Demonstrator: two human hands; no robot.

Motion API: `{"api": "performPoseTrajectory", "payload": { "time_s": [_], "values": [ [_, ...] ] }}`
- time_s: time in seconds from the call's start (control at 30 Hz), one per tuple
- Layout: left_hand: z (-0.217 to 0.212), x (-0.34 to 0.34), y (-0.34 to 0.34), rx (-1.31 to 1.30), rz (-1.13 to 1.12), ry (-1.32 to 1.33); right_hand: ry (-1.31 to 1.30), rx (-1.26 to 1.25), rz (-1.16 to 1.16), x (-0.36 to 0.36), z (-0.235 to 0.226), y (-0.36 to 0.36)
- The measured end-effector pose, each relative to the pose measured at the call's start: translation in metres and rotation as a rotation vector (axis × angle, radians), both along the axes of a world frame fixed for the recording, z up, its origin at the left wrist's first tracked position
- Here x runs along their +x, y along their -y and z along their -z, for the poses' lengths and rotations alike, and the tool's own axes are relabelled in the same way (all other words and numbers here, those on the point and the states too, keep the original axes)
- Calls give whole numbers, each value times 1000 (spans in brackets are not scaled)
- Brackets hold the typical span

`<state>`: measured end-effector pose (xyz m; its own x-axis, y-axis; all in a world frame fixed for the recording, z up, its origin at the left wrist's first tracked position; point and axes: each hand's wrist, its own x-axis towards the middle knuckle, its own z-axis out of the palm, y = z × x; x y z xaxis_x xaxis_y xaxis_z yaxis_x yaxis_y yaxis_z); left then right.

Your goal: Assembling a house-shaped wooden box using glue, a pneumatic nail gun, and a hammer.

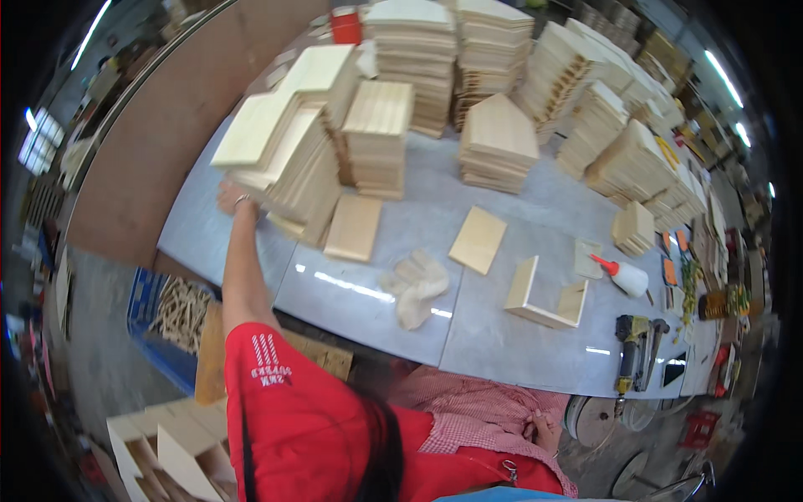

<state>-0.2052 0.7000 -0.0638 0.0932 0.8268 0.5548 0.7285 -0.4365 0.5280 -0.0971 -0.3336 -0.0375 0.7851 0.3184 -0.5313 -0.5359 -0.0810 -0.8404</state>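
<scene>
stack of pale flat wooden boards (305,180), left on the grey table (493,360), looks stiff, best gripped by edges. left hand (230,197) is beside it, right hand (545,431) off the table; finger opening and hold i cannot tell.

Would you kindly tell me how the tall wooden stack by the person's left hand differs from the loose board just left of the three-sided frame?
The tall stack has many layers, while the loose board is a single thin piece. The stack rises high, whereas the board lies flat. The left hand is at the stack; no hand is near the board. Both are pale wood and sit on the gray table.
</scene>
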Motion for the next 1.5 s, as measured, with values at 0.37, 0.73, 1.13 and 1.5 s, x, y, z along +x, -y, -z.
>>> {"api": "performPoseTrajectory", "payload": {
  "time_s": [0.37,0.73,1.13,1.5],
  "values": [
    [-43,44,230,-195,-332,-31,-5,-146,82,-15,-15,-13],
    [-292,147,487,272,955,689,277,-102,23,12,-76,-44],
    [-182,194,970,92,2442,150,867,6,837,-5,-119,47],
    [82,173,1039,-928,2621,-899,552,-88,2119,-261,-189,402]
  ]
}}
